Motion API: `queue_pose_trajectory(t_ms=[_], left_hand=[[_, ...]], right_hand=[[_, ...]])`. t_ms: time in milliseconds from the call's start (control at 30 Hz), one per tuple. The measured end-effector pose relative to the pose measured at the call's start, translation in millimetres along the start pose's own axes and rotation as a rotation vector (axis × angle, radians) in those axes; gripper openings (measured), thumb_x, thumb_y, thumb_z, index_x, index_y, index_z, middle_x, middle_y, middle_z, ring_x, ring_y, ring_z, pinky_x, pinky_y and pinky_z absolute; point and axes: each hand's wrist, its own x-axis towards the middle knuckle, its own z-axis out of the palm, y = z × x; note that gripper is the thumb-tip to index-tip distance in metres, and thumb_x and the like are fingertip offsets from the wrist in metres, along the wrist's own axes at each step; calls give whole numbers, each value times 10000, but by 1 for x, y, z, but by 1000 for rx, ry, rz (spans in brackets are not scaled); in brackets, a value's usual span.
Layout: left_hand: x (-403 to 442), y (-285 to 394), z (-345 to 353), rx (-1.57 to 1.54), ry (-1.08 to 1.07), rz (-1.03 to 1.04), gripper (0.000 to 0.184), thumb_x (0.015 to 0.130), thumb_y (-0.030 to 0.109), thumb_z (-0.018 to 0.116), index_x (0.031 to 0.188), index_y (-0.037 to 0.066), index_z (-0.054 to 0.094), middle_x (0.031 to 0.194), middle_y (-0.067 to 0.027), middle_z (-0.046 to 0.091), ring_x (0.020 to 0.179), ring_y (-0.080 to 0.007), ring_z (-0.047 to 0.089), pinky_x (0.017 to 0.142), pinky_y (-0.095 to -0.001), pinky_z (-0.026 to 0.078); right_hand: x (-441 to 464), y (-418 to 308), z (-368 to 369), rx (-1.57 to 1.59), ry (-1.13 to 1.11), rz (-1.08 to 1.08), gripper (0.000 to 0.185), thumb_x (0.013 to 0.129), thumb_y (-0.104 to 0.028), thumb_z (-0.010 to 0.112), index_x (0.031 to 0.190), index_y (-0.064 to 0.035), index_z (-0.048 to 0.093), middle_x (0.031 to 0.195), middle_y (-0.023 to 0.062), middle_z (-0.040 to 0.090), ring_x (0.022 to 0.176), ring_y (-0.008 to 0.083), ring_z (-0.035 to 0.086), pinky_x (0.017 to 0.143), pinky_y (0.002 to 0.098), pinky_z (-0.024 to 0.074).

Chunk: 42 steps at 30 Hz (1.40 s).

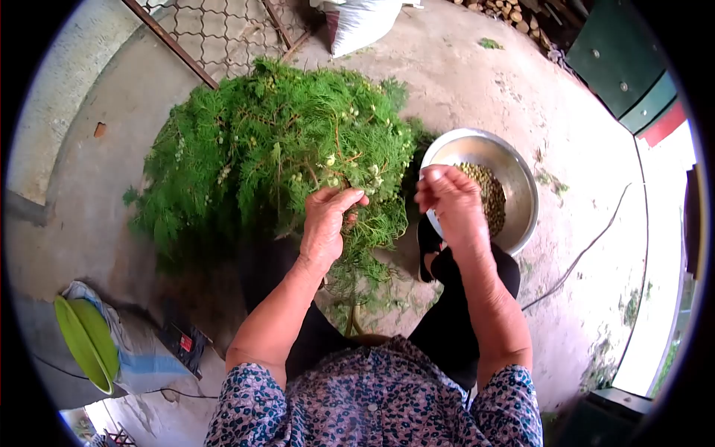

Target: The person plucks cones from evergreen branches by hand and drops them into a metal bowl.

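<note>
A big heap of green conifer branches (268, 141), dotted with small pale green cones, lies in front of me. At its near right edge, my left hand (326, 223) is closed on a leafy sprig (361, 223), thumb pressed against the fingers. My right hand (453, 203) hovers at the left rim of a wide metal bowl (521, 186), its fingers curled together; whatever they hold is hidden. Many small greenish-brown cones (488, 194) are gathered in the bowl, partly covered from view by the right hand.
A white sack (361, 26) stands beyond the heap, near a metal bar (171, 43). Stacked firewood (510, 11) is at the top right. To the lower left are a green basin (86, 343) and a blue-grey bag (149, 361). A thin cable (588, 249) runs along the floor at right.
</note>
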Motion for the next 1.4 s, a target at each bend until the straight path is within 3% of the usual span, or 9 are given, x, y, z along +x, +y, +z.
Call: queue_pose_trajectory(t_ms=[133, 367, 467, 633, 767, 1033, 1167, 1300, 1400], left_hand=[[31, 9, 10, 53, 19, -6, 63, 758, 131, 633, 772, 70, 640, 712, -22, 633, 686, -83, 557, 540, -226, 385], [77, 7, 4, 22, -18, -51, 58, 747, 131, 657, 749, 79, 631, 684, 5, 613, 618, -54, 528, 505, -192, 349], [85, 10, 5, -123, -47, -117, 58, 732, 132, 663, 730, 86, 627, 660, 13, 599, 585, -55, 506, 497, -189, 335], [96, 4, 3, -405, -113, -179, 72, 762, 143, 598, 773, 73, 607, 698, 3, 594, 619, -76, 522, 503, -222, 378], [92, 16, 10, -383, -112, -153, 95, 778, 157, 582, 800, 67, 605, 709, -7, 585, 646, -102, 544, 515, -238, 406], [98, 10, 3, -237, 32, -88, 118, 788, 222, 571, 771, 105, 570, 708, 25, 554, 642, -88, 489, 543, -228, 377], [101, 10, 0, -266, 90, -73, 76, 762, 168, 620, 721, 105, 618, 701, 20, 602, 668, -67, 527, 574, -217, 373], [103, 7, 3, -242, 184, -12, 31, 748, 120, 630, 763, 92, 633, 708, 16, 608, 673, -65, 532, 569, -215, 378], [103, 5, 2, -163, 110, -44, 200, 724, 17, 607, 924, 16, 618, 829, -47, 633, 743, -117, 556, 695, -245, 425]], right_hand=[[32, 7, 33, -265, -46, -46, 128, 829, -149, 611, 876, -32, 592, 710, -4, 583, 569, 62, 523, 472, 181, 385], [76, 30, 44, -196, -3, 67, 115, 839, -149, 600, 848, -37, 578, 685, 3, 570, 566, 78, 526, 478, 202, 392], [86, 35, 45, 203, -34, 196, 89, 851, -146, 578, 824, -63, 563, 688, 11, 573, 574, 102, 529, 531, 225, 419], [94, 46, 45, 331, -82, 210, 60, 869, -131, 543, 864, -71, 552, 701, 19, 575, 598, 109, 536, 551, 226, 427], [94, 38, 50, 486, -49, 250, 64, 874, -111, 523, 907, -56, 524, 750, 38, 586, 622, 120, 552, 591, 236, 443], [93, 45, 51, 259, -100, 111, 228, 897, -230, 505, 995, -25, 532, 833, 70, 593, 713, 154, 568, 689, 269, 459], [98, 34, 51, 368, -57, 159, 461, 907, -388, 432, 1107, 26, 462, 970, 109, 573, 908, 218, 553, 825, 351, 445], [103, 33, 44, 589, -154, 129, 396, 919, -267, 425, 1161, 46, 429, 1103, 158, 534, 1066, 279, 506, 956, 413, 389], [103, 30, 46, 486, -143, 60, 332, 844, 8, 452, 1174, 40, 434, 1154, 175, 515, 1120, 281, 484, 994, 395, 368]])
